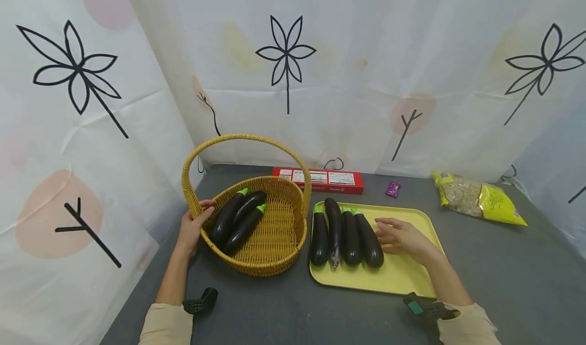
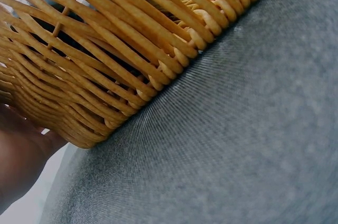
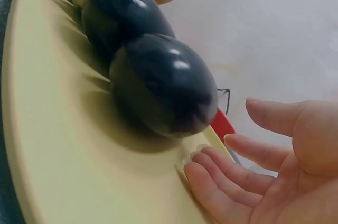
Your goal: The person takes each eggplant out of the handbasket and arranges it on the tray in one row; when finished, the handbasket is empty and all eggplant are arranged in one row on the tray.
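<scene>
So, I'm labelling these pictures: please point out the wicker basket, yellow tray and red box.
Wicker basket [image 1: 272,235], head view: bare inside bottom.
Yellow tray [image 1: 400,272], head view: bare lower-right part.
Red box [image 1: 330,179], head view: printed side.

Basket [image 1: 279,228] in high head, close wrist views

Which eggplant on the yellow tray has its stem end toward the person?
The second eggplant from the left on the yellow tray; the other three eggplants point their green stem ends away.
</scene>
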### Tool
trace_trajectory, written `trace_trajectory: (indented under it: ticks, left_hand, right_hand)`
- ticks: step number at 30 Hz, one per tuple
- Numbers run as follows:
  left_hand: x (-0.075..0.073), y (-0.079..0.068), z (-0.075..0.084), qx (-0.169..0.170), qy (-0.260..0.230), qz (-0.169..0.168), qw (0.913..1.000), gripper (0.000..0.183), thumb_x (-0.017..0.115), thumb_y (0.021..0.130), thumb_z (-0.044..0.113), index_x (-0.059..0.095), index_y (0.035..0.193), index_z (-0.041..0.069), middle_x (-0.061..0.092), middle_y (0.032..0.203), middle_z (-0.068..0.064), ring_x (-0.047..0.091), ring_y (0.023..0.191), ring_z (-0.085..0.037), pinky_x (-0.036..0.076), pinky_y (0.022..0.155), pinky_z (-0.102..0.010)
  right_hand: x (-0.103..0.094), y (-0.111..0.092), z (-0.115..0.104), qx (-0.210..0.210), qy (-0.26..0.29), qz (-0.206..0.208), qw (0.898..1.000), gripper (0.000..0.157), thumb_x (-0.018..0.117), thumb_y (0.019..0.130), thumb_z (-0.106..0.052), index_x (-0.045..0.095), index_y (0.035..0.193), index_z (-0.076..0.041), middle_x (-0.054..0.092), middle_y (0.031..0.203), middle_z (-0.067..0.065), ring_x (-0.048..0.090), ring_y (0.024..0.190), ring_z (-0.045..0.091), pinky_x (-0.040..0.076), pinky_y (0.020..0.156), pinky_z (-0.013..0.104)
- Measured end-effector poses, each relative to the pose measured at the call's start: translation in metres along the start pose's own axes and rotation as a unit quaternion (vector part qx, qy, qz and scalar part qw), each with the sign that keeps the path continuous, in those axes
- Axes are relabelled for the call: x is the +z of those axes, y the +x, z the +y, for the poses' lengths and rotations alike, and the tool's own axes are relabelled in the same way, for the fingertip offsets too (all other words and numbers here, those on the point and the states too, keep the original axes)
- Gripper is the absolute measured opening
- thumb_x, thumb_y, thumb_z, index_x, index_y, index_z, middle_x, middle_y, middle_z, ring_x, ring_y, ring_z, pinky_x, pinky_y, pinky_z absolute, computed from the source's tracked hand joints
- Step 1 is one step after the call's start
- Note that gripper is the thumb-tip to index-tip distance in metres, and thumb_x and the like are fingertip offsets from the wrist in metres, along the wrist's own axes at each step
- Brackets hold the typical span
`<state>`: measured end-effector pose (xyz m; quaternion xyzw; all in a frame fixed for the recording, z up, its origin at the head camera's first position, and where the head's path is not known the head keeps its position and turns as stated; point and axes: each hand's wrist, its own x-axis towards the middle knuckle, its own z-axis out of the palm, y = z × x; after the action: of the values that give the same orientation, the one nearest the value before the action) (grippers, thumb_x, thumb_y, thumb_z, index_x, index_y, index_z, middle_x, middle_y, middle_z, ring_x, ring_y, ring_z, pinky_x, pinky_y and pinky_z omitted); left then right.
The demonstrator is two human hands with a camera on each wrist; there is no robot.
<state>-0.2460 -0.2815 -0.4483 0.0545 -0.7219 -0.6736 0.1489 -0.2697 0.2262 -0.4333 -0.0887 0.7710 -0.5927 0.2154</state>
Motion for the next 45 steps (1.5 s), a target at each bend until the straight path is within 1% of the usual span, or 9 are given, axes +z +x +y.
trace_trajectory:
  ticks: [5, 11, 15, 21, 24, 28, 30, 37, 45]
  left_hand:
    - [-0.001, -0.001, 0.0, 0.009, -0.002, 0.005, 0.9999, 0.032, 0.057, 0.097, 0.02, 0.057, 0.12, -0.003, 0.058, 0.1, 0.014, 0.05, 0.098, -0.008, 0.034, 0.085, -0.027]
    - [-0.002, -0.001, 0.0, 0.013, 0.006, 0.004, 0.9999, 0.038, 0.058, 0.097, 0.022, 0.054, 0.122, -0.007, 0.057, 0.1, 0.014, 0.05, 0.098, -0.009, 0.034, 0.085, -0.027]
    - [-0.002, -0.001, 0.001, 0.013, 0.009, 0.003, 0.9999, 0.04, 0.057, 0.097, 0.022, 0.052, 0.123, -0.009, 0.057, 0.1, 0.014, 0.05, 0.098, -0.009, 0.035, 0.084, -0.026]
    - [0.0, -0.001, 0.003, 0.011, 0.009, -0.002, 0.9999, 0.04, 0.055, 0.098, 0.019, 0.051, 0.126, -0.009, 0.057, 0.102, 0.014, 0.049, 0.099, -0.008, 0.035, 0.085, -0.027]
    - [-0.001, -0.001, 0.003, 0.007, 0.009, -0.005, 0.9999, 0.04, 0.054, 0.099, 0.018, 0.05, 0.128, -0.008, 0.056, 0.103, 0.014, 0.048, 0.1, -0.007, 0.033, 0.086, -0.027]
    - [-0.001, 0.001, 0.001, 0.007, 0.003, -0.006, 1.0, 0.039, 0.054, 0.099, 0.016, 0.05, 0.128, -0.009, 0.056, 0.103, 0.014, 0.048, 0.101, -0.007, 0.034, 0.086, -0.027]
    - [-0.001, 0.001, 0.001, 0.006, 0.001, -0.007, 1.0, 0.039, 0.054, 0.099, 0.015, 0.05, 0.128, -0.009, 0.056, 0.103, 0.015, 0.048, 0.101, -0.007, 0.034, 0.087, -0.026]
    - [-0.001, 0.001, 0.0, 0.007, 0.002, -0.008, 0.9999, 0.039, 0.054, 0.099, 0.017, 0.049, 0.128, -0.009, 0.055, 0.103, 0.014, 0.047, 0.101, -0.008, 0.032, 0.089, -0.029]
    - [-0.001, -0.001, 0.0, 0.006, -0.002, -0.008, 0.9999, 0.039, 0.055, 0.098, 0.015, 0.049, 0.128, -0.01, 0.056, 0.103, 0.015, 0.048, 0.101, -0.007, 0.033, 0.087, -0.027]
  right_hand:
    - [-0.007, -0.003, -0.003, -0.005, 0.013, 0.001, 1.0, 0.059, 0.044, 0.103, -0.026, 0.025, 0.142, 0.014, 0.048, 0.123, 0.03, 0.059, 0.102, 0.027, 0.049, 0.085, 0.043]
    - [-0.013, -0.014, -0.019, -0.02, -0.001, 0.001, 1.0, 0.061, 0.041, 0.103, -0.034, 0.03, 0.141, 0.013, 0.044, 0.129, 0.032, 0.049, 0.117, 0.042, 0.047, 0.088, 0.044]
    - [-0.012, -0.021, -0.03, -0.036, 0.003, -0.003, 0.999, 0.061, 0.04, 0.104, -0.035, 0.032, 0.141, 0.012, 0.04, 0.132, 0.034, 0.044, 0.121, 0.047, 0.046, 0.09, 0.045]
    - [-0.001, -0.021, -0.037, -0.06, 0.047, -0.036, 0.996, 0.057, 0.04, 0.104, -0.033, 0.035, 0.14, 0.01, 0.042, 0.13, 0.033, 0.047, 0.118, 0.043, 0.046, 0.09, 0.044]
    - [0.005, -0.021, -0.041, -0.074, 0.074, -0.064, 0.992, 0.048, 0.038, 0.105, -0.03, 0.041, 0.14, 0.003, 0.047, 0.126, 0.028, 0.052, 0.114, 0.037, 0.047, 0.089, 0.043]
    - [0.015, -0.021, -0.047, -0.091, 0.11, -0.101, 0.985, 0.035, 0.034, 0.106, -0.026, 0.05, 0.133, -0.011, 0.054, 0.118, 0.016, 0.055, 0.108, 0.03, 0.047, 0.088, 0.043]
    - [0.022, -0.02, -0.05, -0.093, 0.126, -0.123, 0.98, 0.034, 0.033, 0.106, -0.025, 0.05, 0.132, -0.012, 0.055, 0.115, 0.011, 0.056, 0.106, 0.027, 0.047, 0.088, 0.042]
    - [0.05, -0.015, -0.066, -0.085, 0.166, -0.19, 0.964, 0.038, 0.033, 0.106, -0.026, 0.045, 0.135, -0.005, 0.059, 0.111, 0.009, 0.06, 0.098, 0.02, 0.047, 0.088, 0.042]
    - [0.089, -0.001, -0.087, -0.055, 0.153, -0.22, 0.962, 0.047, 0.039, 0.104, -0.027, 0.039, 0.14, 0.002, 0.057, 0.115, 0.014, 0.06, 0.099, 0.023, 0.048, 0.087, 0.046]
